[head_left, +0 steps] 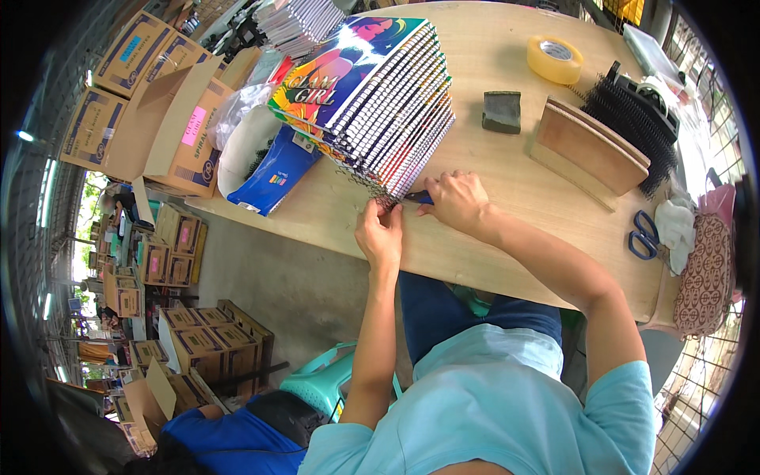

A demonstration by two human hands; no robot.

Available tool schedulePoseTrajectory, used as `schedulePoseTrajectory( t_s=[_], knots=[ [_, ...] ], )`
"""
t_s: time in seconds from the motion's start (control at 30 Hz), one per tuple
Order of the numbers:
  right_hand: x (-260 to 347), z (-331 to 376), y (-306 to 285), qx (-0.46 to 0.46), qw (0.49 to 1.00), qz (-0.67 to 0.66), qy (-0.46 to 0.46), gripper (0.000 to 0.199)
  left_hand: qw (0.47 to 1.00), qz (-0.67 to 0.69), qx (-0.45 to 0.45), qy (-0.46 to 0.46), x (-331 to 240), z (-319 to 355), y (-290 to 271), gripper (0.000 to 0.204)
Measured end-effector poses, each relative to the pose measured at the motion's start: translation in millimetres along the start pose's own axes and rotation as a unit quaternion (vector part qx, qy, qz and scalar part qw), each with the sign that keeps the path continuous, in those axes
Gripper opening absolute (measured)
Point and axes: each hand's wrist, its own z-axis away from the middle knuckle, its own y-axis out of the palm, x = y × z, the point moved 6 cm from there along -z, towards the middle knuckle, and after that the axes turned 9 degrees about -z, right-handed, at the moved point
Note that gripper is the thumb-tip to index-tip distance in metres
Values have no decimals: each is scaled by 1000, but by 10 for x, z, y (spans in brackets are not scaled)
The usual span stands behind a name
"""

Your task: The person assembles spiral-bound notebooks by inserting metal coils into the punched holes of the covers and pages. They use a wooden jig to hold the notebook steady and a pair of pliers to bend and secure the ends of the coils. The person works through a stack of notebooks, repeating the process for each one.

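Observation:
A tall stack of spiral-bound notebooks [396, 103] with colourful covers lies on the wooden table, coiled spines toward me. Loose wire ends [383, 194] stick out at the stack's near corner. My left hand [381, 235] is closed in a pinch at these wire ends, fingertips touching them. From the right, my right hand [459, 202] is wrapped round small dark-handled pliers [419, 197]. Their tip points at the same corner, beside my left fingertips. Whether the jaws grip a wire is too small to tell.
A blue carton [277, 170] stands left of the stack, with cardboard boxes [178, 131] beyond. Rightward lie a tape roll [554, 60], a grey block [502, 112], a wooden block [590, 150], black wire coils [633, 119] and scissors [644, 235]. A person's blue clothing [237, 439] and a teal stool [317, 385] show lower left.

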Motion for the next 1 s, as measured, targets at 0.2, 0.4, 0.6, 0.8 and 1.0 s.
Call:
schedulePoseTrajectory(
  t_s=[0.2, 0.4, 0.6, 0.8, 1.0],
  knots=[
    [36, 199, -134, -189, 980, 30, -47, 54, 999, 48, -3, -26, 61, 31, 23, 24],
    [72, 180, -106, -193, 978, 44, -59, 53, 998, 53, -5, -23, -6, 37, -33, 23],
    [86, 166, -143, -170, 983, 32, -58, 54, 998, 46, 14, -47, -17, 31, -36, 23],
    [79, 176, -116, -179, 981, 38, -62, 56, 995, 79, 7, -53, 84, 49, 32, 24],
    [147, 103, -111, -115, 991, 30, -64, 56, 998, 50, 2, -34, 21, 45, -16, 22]
  ],
)
